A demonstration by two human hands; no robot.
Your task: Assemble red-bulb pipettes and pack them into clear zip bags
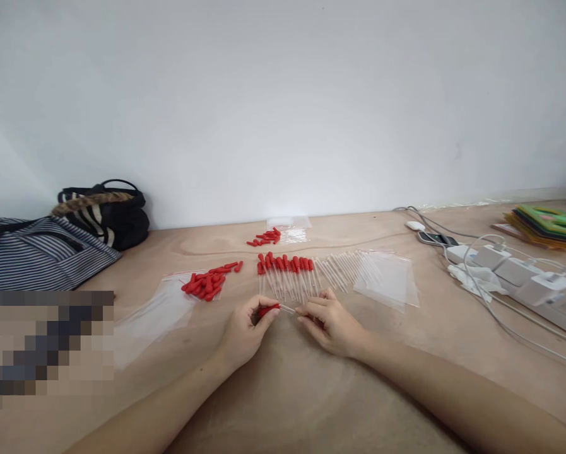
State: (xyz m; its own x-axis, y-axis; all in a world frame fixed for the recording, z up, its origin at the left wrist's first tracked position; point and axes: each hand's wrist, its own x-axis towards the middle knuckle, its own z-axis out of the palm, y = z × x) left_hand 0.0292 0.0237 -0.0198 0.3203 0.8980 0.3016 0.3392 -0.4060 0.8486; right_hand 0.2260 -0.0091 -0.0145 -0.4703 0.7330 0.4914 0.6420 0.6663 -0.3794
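Near the middle of the table, my left hand point(245, 331) is closed round a red rubber dropper bulb point(269, 309). My right hand point(332, 325) pinches a thin clear dropper tube point(287, 309), whose other end meets the mouth of the bulb. How far the tube sits inside the bulb I cannot tell. Just beyond my hands lies a row of droppers with red bulbs point(285, 263) on clear tubes. To their right, loose clear tubes point(346, 270) lie side by side. A pile of loose red bulbs point(209, 284) is to the left of the row.
Clear plastic bags point(389, 280) lie at right and left point(154, 318). More red bulbs point(266, 238) and a small bag of tubes point(295, 233) lie near the wall. A striped bag point(46, 252) is at left; a power strip point(542, 287) with chargers and cables is at right.
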